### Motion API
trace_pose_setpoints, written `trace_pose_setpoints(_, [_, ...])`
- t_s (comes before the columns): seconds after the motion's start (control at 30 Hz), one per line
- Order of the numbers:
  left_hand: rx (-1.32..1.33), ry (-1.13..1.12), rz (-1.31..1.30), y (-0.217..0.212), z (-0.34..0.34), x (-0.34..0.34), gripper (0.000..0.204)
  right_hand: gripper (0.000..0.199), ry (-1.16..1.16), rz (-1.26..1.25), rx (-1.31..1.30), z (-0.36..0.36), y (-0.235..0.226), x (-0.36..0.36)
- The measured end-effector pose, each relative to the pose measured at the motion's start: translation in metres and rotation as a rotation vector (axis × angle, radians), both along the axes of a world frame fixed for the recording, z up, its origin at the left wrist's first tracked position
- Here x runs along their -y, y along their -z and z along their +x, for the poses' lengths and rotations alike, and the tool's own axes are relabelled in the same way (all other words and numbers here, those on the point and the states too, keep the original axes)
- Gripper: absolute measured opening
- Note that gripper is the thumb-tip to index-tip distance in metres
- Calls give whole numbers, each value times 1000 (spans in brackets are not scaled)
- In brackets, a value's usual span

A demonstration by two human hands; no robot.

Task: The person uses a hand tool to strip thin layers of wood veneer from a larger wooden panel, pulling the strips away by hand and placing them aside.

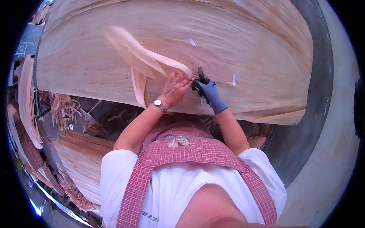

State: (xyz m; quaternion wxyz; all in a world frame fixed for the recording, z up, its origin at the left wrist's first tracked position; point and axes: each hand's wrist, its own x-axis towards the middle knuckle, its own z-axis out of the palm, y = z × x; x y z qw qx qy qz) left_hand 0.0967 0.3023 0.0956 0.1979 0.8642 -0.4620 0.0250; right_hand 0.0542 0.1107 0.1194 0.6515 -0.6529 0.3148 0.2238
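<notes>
My left hand (177, 88), bare and with a watch on the wrist, is closed on the end of a long pale wood veneer strip (173, 62). The strip loops up and away to the left, with its loose part blurred by motion. My right hand (207, 91), in a blue and black glove, is closed round a dark slim tool (200, 72) whose working end is hidden. Both hands meet above the near part of a large wood veneer sheet (258, 49). Under them lies a darker, pointed piece of veneer (213, 60).
White tape bits (234, 79) stick to the sheet near the darker piece. Torn veneer scraps (62, 108) pile up below the sheet's left edge. More veneer stacks (81, 157) stand at my left. Grey floor (323, 152) runs along the right.
</notes>
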Motion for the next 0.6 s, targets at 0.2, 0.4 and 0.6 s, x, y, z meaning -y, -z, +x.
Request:
trace_pose_setpoints(0.2, [60, -13, 44, -4, -6, -3, 60, 21, 122, 86, -47, -22, -24, -12])
trace_pose_setpoints(0.4, [74, 18, 87, -7, -8, 0, 59, 19, -154, -477, 86, -60, -8, 7])
trace_pose_setpoints(0.6, [-16, 11, -52, -10, -1, -2, 49, 17, -368, -870, 428, -23, -36, 44])
